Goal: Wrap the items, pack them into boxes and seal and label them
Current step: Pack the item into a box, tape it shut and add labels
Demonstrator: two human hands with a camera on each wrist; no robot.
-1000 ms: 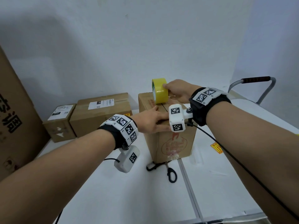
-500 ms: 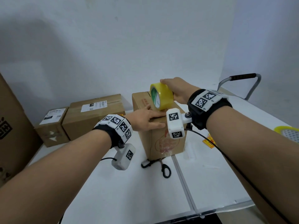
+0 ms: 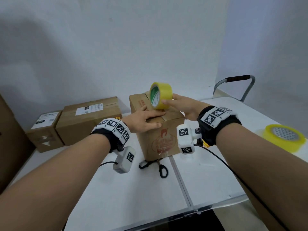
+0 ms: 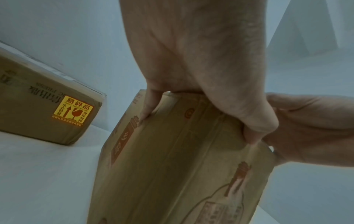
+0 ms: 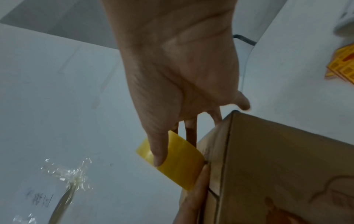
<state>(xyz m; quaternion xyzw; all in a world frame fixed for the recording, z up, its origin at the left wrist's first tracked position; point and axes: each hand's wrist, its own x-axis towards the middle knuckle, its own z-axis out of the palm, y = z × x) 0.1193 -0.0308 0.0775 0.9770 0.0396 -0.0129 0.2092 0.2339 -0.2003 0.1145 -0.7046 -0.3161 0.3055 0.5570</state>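
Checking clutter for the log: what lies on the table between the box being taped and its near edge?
In the head view, black-handled scissors lie at the foot of the box; past them the table is bare to its near edge.

A plain, pale blue-white wall [image 3: 116, 47] rises behind a smooth white tabletop [image 3: 125, 194], which a narrow grey seam [image 3: 180, 182] divides. At the far right stands a grey metal cart handle with a dark grip [image 3: 237, 79]. Soft, even light fills the room.

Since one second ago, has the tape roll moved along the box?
Yes. The tape roll came slightly nearer along the box top, away from its far edge.
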